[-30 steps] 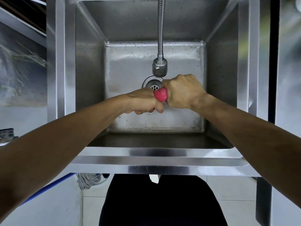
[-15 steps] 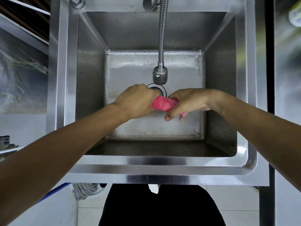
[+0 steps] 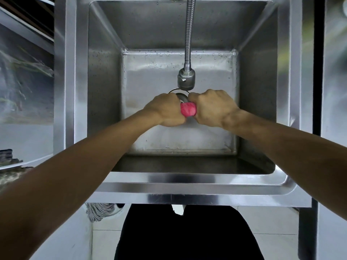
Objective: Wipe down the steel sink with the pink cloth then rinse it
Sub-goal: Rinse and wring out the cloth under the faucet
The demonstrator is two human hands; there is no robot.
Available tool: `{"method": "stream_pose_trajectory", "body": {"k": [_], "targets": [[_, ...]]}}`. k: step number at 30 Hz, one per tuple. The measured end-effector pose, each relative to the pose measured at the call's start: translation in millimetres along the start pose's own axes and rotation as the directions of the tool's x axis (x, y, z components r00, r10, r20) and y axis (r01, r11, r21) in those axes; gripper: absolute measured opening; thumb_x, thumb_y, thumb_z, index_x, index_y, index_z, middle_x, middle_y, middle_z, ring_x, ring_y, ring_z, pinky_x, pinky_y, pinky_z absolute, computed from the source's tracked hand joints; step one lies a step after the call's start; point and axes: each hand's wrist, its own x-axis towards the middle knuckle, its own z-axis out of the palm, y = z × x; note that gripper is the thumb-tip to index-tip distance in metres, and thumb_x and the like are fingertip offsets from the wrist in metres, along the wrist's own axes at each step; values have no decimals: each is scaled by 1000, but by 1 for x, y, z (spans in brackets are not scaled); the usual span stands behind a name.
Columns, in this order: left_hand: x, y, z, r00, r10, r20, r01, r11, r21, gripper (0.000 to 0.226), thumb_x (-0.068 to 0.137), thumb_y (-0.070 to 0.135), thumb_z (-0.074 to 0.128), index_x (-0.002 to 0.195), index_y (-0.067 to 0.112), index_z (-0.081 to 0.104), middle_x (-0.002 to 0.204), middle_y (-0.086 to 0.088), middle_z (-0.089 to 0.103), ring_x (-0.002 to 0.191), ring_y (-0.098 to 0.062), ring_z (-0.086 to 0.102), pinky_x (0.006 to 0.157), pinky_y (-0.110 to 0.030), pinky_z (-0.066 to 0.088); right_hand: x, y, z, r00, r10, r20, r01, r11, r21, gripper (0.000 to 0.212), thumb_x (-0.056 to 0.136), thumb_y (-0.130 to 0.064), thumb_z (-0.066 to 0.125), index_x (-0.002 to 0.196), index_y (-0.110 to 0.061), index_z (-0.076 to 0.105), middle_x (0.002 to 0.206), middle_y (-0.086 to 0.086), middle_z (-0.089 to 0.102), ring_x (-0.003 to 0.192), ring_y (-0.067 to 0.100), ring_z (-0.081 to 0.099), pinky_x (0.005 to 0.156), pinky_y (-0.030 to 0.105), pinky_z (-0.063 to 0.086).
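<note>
Gripping the pink cloth (image 3: pixel 188 109) from both ends, the left hand (image 3: pixel 165 110) and the right hand (image 3: pixel 212 109) meet over the middle of the steel sink (image 3: pixel 189 186), each closed into a tight fist around its part of the fabric. Only a short, bunched roll of cloth shows between the two fists, which sit almost knuckle to knuckle. The hands are held above the basin floor, directly over the drain (image 3: pixel 178 93), whose ring peeks out just behind them. Right above the fists hangs the spray head (image 3: pixel 186 79) of the tap, at the end of a ribbed metal hose (image 3: pixel 189 29) that drops from the back edge of the sink. Whether water is running from it cannot be told. Droplets speckle the far wall and the back edge of the basin floor, and the floor looks dull and streaked. Both bare forearms reach in from the near corners of the view, crossing the sink's bright front rim. Below that rim, dark clothing (image 3: pixel 187 233) of the person fills the lower centre, with a grey mop head (image 3: pixel 100 211) on the tiled floor to the left.
</note>
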Motion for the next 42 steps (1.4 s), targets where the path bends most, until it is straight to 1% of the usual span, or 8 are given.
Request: {"method": "stream_pose_trajectory", "body": {"k": [14,20,26,29,32,35,38,42], "targets": [[-13,-2,16,951,-18,309,199,801,-565,41,81,12,75,60,20,40,53,2,37,42,-14,23,45,-24,17,-6,7,-1,977,-196,-79,188,977,-100,27,98,-31,55,124,-23,57,95,8,75,87,37,69,70,35,36],[-12,-5,16,966,37,255,97,864,-494,33,82,21,75,65,19,47,62,-1,43,43,-12,31,44,-25,22,-11,3,0,993,-114,-35,112,991,-69,26,98,-28,55,123,-21,57,98,8,74,88,38,68,70,36,36],[-21,-19,1,942,132,309,53,850,-523,16,90,21,72,102,15,63,89,-1,74,74,-16,75,46,-24,46,-23,-1,-8,991,-50,-123,42,997,-68,25,96,-28,58,119,-21,55,98,5,71,88,34,67,67,35,37],[-17,-21,-2,975,193,113,-167,964,-208,15,90,21,72,95,18,58,83,-5,66,74,-28,70,53,-28,47,-26,-7,-14,991,129,42,-131,989,71,13,88,-24,65,101,-24,61,86,3,68,83,33,65,67,31,38],[-15,-26,7,851,419,-318,-315,890,330,37,90,21,73,124,19,59,110,-7,68,89,-38,69,66,-35,42,-20,13,-14,801,11,599,-478,615,627,28,79,-16,73,61,-17,52,50,-2,46,44,18,43,46,22,34],[-15,-26,10,759,438,-482,-333,897,290,54,86,16,76,136,24,57,116,-6,67,90,-36,69,68,-41,52,-20,24,-3,660,-378,649,-645,157,748,24,80,-24,78,71,-17,57,52,-5,47,37,5,36,37,18,36],[-12,-31,6,928,261,-267,-261,965,39,46,84,33,82,123,35,58,100,4,69,93,-30,68,73,-34,47,-23,26,12,814,-251,524,-520,88,850,68,67,-23,91,124,-18,55,97,5,67,65,13,61,56,25,55],[-22,-45,2,991,129,48,-93,884,-459,30,81,33,87,96,31,62,81,8,68,76,-15,73,57,-30,57,-36,24,20,986,-13,167,-160,236,958,73,69,-4,92,130,-25,58,118,3,68,100,14,70,90,27,56]]}}
